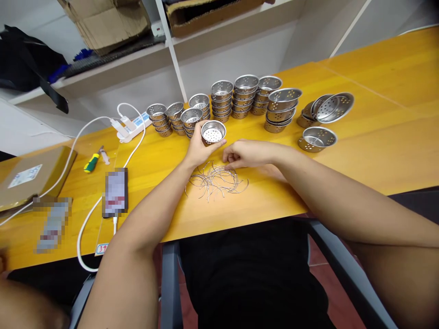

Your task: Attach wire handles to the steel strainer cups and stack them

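Note:
My left hand [199, 145] is closed round a small perforated metal cup [213, 132], which it holds with the open top facing up. Just right of it, my right hand [242, 153] has its fingers curled down at the upper edge of a loose pile of thin curved wires [214, 182]. Whatever its fingertips hold, if anything, is hidden. Behind my hands stand several stacks of the same metal cups [222, 98]. On the right a single cup [317, 140] stands upright, close to a few cups [334, 108] leaning on one another.
To the left lie a phone [115, 192] on a white cable, a green-and-yellow screwdriver [92, 163], a power strip [133, 128], a cardboard box [32, 176] and a blurred flat item [54, 226]. Another person's arm [27, 301] shows at lower left. Shelves [240, 39] rise behind.

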`<state>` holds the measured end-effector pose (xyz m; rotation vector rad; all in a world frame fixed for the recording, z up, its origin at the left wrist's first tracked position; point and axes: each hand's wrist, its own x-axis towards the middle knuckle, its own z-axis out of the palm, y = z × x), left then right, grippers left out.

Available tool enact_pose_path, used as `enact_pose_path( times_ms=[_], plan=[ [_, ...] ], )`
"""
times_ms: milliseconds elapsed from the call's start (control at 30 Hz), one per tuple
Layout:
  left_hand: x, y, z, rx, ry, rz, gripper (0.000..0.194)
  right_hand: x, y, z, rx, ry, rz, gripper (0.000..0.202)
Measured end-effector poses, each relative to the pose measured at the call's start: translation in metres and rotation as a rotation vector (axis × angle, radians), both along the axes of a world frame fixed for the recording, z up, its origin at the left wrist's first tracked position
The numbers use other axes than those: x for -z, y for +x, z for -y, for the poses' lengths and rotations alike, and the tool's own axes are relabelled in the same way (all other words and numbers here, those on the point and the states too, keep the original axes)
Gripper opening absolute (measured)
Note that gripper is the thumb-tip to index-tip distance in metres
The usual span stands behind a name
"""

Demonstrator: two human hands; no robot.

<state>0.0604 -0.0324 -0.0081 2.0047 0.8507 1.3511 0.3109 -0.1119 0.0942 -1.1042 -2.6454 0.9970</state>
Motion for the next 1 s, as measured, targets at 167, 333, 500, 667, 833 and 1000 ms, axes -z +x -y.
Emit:
enact_pose_path(
  times_ms=[167,333,500,667,833,1000],
  plan=[
    [0.001,0.001,-0.001,-0.026,-0.006,-0.013,0.108,0.002,-0.014,0.007,0.035,0.100,0.094,0.017],
    [0.006,-0.001,-0.006,0.010,0.047,-0.017,0.107,0.005,-0.010,0.007,0.058,0.221,0.186,0.019],
    [0.016,-0.003,-0.016,0.016,0.134,-0.039,0.110,0.001,0.002,0.001,0.027,0.181,0.117,0.013],
    [0.020,-0.002,-0.021,0.028,0.181,-0.046,0.110,-0.010,0.038,-0.016,0.006,0.075,-0.033,0.029],
    [0.026,-0.002,-0.026,0.072,0.231,-0.060,0.114,-0.018,0.068,-0.029,0.044,0.173,-0.106,0.028],
    [0.028,-0.003,-0.030,0.103,0.260,-0.055,0.113,-0.026,0.073,-0.024,0.215,0.105,-0.292,0.019]
  ],
)
